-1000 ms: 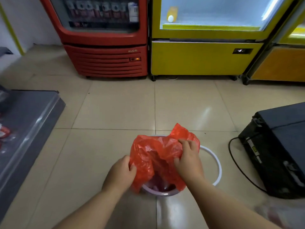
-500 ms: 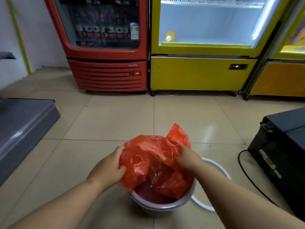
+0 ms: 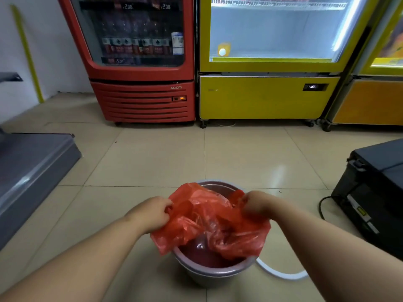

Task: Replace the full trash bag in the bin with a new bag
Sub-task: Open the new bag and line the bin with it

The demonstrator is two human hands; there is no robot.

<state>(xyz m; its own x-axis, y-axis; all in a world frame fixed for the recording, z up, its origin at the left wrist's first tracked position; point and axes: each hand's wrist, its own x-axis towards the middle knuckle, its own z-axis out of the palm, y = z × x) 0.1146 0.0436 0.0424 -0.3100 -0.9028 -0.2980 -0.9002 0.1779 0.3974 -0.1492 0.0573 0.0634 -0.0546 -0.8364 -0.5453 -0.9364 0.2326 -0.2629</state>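
Note:
A thin red plastic bag [image 3: 205,219] is spread over the mouth of a small grey bin [image 3: 213,275] on the tiled floor. My left hand [image 3: 152,212] grips the bag's left edge just outside the bin's rim. My right hand [image 3: 255,203] grips the bag's right edge above the far right side of the rim. The middle of the bag sags down into the bin. A white ring [image 3: 281,274] lies on the floor behind my right forearm, partly hidden.
A red drinks fridge [image 3: 141,62] and a yellow fridge [image 3: 268,62] stand against the back wall. A grey counter edge [image 3: 32,171] is at the left. A black case [image 3: 375,192] with a black cable [image 3: 321,205] sits at the right.
My hands have drawn apart, stretching the bag wider over the bin's mouth. The view has pulled back and up, so more of the fridges shows.

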